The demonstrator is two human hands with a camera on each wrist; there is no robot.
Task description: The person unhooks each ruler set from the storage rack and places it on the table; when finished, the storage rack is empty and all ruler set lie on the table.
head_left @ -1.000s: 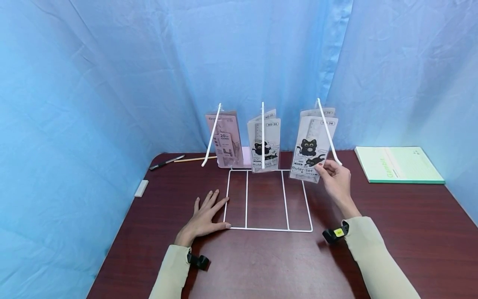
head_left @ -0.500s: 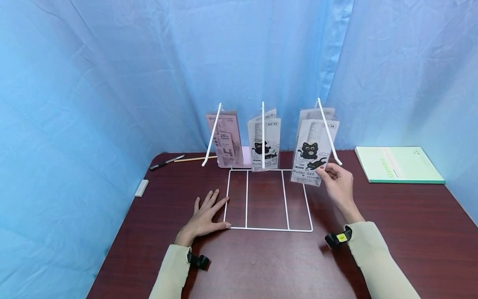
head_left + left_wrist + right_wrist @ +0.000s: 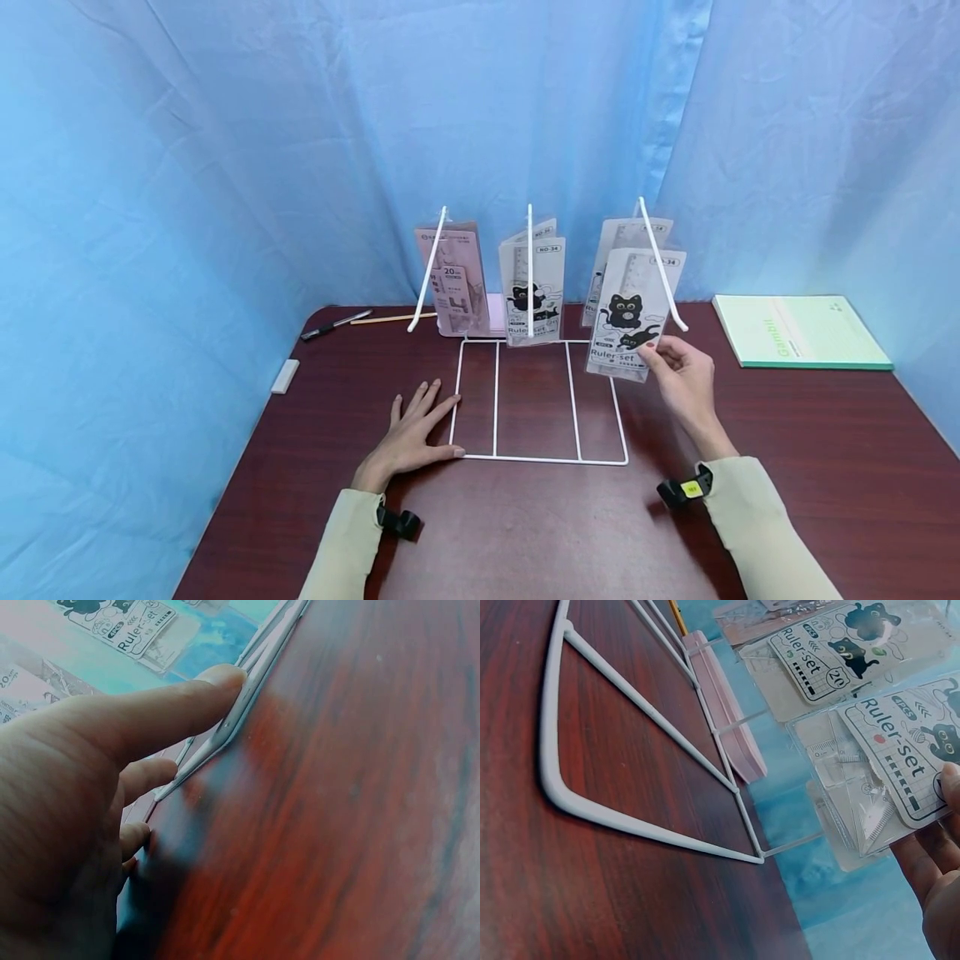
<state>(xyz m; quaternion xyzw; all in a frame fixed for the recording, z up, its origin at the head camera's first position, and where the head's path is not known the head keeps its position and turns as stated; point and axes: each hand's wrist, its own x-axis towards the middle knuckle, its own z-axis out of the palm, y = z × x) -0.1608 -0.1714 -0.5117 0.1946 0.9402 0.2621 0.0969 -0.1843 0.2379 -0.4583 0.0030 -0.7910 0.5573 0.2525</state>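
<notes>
A white wire rack (image 3: 538,458) lies on the dark red table with three upright hooks at its back. Ruler-set packets with black cats hang on the middle hook (image 3: 529,287) and the right hook (image 3: 628,237); a pink packet (image 3: 450,279) hangs on the left hook. My right hand (image 3: 678,375) pinches the lower corner of one cat ruler-set packet (image 3: 630,321), held just in front of the right hook; the same packet (image 3: 907,750) shows in the right wrist view. My left hand (image 3: 412,429) lies flat on the table, its thumb (image 3: 187,705) against the rack's front left corner.
A green notebook (image 3: 798,331) lies at the back right of the table. A black pen (image 3: 333,325) and a pencil (image 3: 390,318) lie at the back left, with a white eraser (image 3: 284,377) near the left edge. Blue curtains close in the back and sides.
My right hand has drawn the cat ruler-set packet slightly down and toward me, along the right hook. The left hand has stayed flat at the rack's corner.
</notes>
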